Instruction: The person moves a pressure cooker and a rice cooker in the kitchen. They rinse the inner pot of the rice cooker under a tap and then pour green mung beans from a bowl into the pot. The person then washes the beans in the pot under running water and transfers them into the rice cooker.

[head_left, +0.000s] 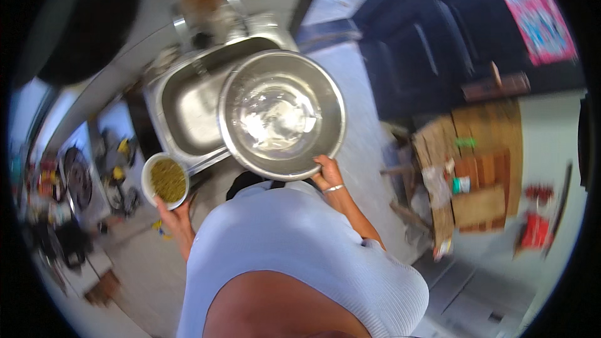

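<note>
My left hand (176, 214) grips a white bowl (147, 183) by its near side, beside the sink's front corner. Small green grains, perhaps mung beans, (168, 179) fill much of it. On the other side, my right hand (327, 174) holds a large round steel basin (332, 103) by its near rim, thumb over the edge. That basin overlaps the right part of the steel sink (164, 126). Bright reflections show on its bottom; whether it has water in it I cannot tell. Fingers of both hands are partly hidden beneath what they hold.
A faucet (200, 66) stands at the sink's back. To the left a gas stove (78, 175) and cluttered counter run along the wall. A dark door (432, 44) is at the far right, with stacked cardboard (479, 206) and a wooden stool (404, 175) below it.
</note>
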Motion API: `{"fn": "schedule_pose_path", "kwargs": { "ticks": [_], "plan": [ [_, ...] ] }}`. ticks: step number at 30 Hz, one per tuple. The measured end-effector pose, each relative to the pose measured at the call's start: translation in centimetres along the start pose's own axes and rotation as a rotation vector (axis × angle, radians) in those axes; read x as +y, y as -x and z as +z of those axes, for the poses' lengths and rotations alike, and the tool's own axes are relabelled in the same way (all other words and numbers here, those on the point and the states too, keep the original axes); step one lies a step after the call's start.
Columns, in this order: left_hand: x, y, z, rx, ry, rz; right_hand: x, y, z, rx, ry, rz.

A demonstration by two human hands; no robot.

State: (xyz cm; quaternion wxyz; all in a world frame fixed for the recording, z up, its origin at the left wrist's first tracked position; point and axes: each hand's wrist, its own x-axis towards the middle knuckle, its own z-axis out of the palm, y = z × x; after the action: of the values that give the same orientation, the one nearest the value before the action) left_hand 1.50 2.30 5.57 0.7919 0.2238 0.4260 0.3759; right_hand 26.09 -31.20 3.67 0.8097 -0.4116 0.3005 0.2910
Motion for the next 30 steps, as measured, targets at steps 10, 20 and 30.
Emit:
{"fn": "schedule_pose_path", "kwargs": {
  "ticks": [10, 20, 30],
  "plan": [
    [-6.7, 1.1, 4.5, -0.244, -0.085, 0.006, -7.5, 0.4, -16.0, 0.172, -0.356, -0.315],
    [-19.4, 9.1, 11.8, -0.142, 0.038, 0.018, -22.1, -5.0, -38.6, 0.426, -0.552, -0.579],
    [-26.7, 16.6, 20.0, -0.076, -0.035, 0.015, -31.3, -12.7, -55.6, 0.683, -0.8, -0.655]
  ]
}}
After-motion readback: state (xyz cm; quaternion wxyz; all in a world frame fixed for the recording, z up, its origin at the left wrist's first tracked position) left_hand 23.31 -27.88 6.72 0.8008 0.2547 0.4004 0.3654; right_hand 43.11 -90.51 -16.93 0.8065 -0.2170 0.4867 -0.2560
